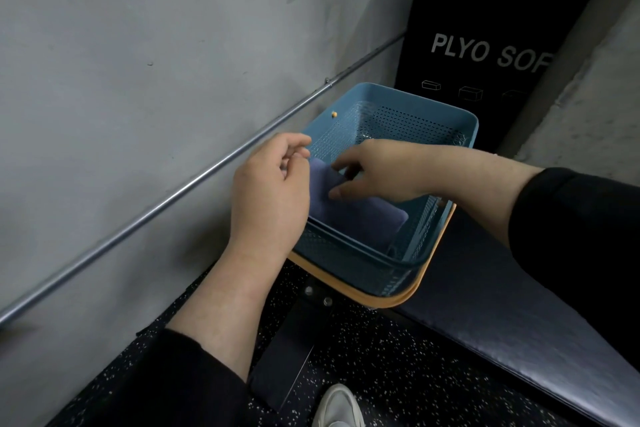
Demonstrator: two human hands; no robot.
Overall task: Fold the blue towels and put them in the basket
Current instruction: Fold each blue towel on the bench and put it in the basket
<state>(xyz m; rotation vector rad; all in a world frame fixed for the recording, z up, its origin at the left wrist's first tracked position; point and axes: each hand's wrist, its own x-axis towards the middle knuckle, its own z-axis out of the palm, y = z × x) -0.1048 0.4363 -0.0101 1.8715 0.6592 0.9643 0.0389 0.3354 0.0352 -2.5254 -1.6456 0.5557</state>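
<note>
Down at the bottom edge, closest of all, sits a pale shoe on a black floor dotted with white specks. Beside it runs a long dark bench pad, smooth and a bit shiny. A big grey wall looks rough like concrete, and a thin round metal pipe slants across it. In the far corner stands a tall black and green box with white letters.

On the end of the bench rests a blue plastic basket, boxy with rounded corners and walls full of tiny holes. A soft blue towel, folded flat, lies inside it on the near side.

Over the towel, the right hand reaches into the basket, fingers spread loosely, holding nothing; its fingertips are at the cloth. At the basket's left rim hangs the left hand, fingers gently bent and empty.
</note>
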